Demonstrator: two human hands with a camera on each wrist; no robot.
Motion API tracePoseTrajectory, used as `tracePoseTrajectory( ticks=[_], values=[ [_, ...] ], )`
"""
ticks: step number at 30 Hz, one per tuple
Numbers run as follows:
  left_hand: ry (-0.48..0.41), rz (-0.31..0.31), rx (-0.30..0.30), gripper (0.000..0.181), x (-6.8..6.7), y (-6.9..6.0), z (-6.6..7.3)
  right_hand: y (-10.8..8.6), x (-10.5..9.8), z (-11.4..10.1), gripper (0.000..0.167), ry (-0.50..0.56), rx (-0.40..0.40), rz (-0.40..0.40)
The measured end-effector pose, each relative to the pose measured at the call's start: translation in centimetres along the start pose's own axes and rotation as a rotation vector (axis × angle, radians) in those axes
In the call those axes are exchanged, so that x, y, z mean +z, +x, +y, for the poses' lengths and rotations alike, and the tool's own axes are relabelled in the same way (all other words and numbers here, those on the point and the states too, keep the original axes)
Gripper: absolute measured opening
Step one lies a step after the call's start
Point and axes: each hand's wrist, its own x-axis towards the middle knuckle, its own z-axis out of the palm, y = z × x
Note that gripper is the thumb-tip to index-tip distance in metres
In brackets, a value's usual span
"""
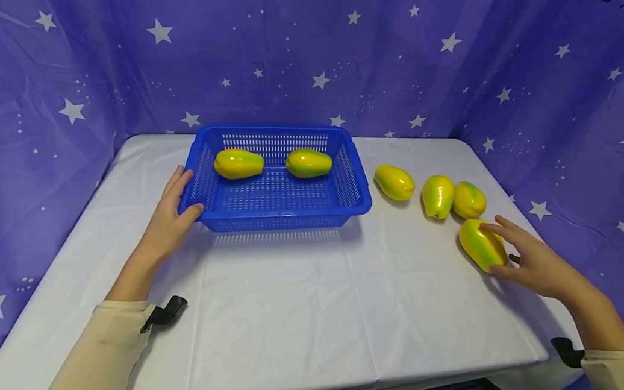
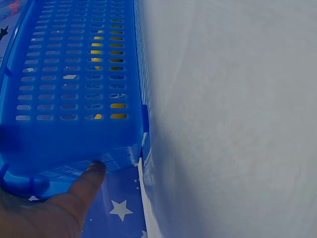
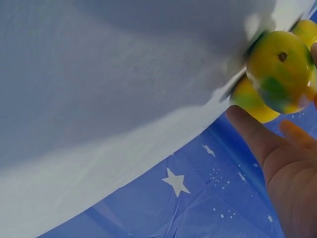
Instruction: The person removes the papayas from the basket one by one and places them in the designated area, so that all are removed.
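The right hand (image 3: pixel 292 173) is showing beside a yellow-green fruit (image 3: pixel 276 72); two more fruits (image 3: pixel 247 105) are sitting partly hidden behind it.

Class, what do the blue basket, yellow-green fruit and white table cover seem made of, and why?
Blue basket: likely moulded plastic, slight sheen; regular slots suggest it.
Yellow-green fruit: glossy, perhaps artificial plastic or foam; bright highlights, but uncertain.
White table cover: matte, probably fabric; soft creases.

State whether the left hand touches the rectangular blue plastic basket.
Touching. The head view shows the left hand gripping the rectangular blue plastic basket by its rim.
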Motion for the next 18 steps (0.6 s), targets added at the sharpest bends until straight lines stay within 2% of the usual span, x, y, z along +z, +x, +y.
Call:
tracePoseTrajectory(
  ticks=[11,14,18],
  values=[
    [0.003,-0.005,-0.014,0.070,0.0,0.0,0.3,0.2,0.0,-0.8,0.082,0.011,-0.021,-0.017],
    [0.002,-0.003,-0.015,0.070,0.0,0.0,0.3,0.3,-0.2,-1.0,0.082,-0.013,-0.008,-0.009],
    [0.003,0.000,-0.007,0.070,0.0,0.0,0.3,0.7,-1.2,-2.0,0.083,-0.099,0.007,0.028]
  ],
)
